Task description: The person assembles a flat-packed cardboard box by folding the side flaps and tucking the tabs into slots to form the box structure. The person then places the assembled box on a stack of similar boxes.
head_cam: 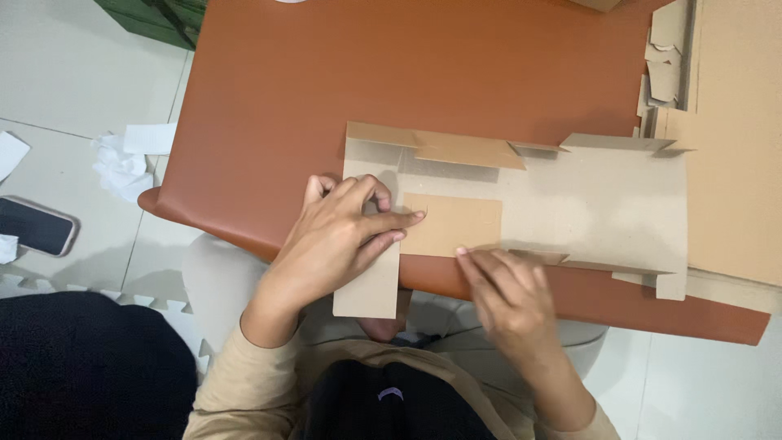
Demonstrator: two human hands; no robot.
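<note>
A flat cardboard box blank (570, 200), pale brown with cut flaps along both long edges, lies across the orange-brown counter (391, 73), its near-left panel hanging over the counter's front edge toward the person. The left hand (338, 240) lies palm down on the left end of the blank, fingers spread and stretched to the right, fingertips pressing a darker folded-in panel (452, 224) flat; its grip is open, closing on nothing. The right hand (509, 297) reaches up from below with its fingertips on the near edge of that same folded panel, just at the counter's front edge; whether it pinches the cardboard or only presses on it appears uncertain from this angle, so its grip cannot be told. A larger sheet of cardboard (733, 147) lies at the right end of the counter, with torn cardboard scraps (664, 57) beside it. On the tiled floor to the left lie crumpled white paper (122, 159) and a dark phone (34, 226).
</note>
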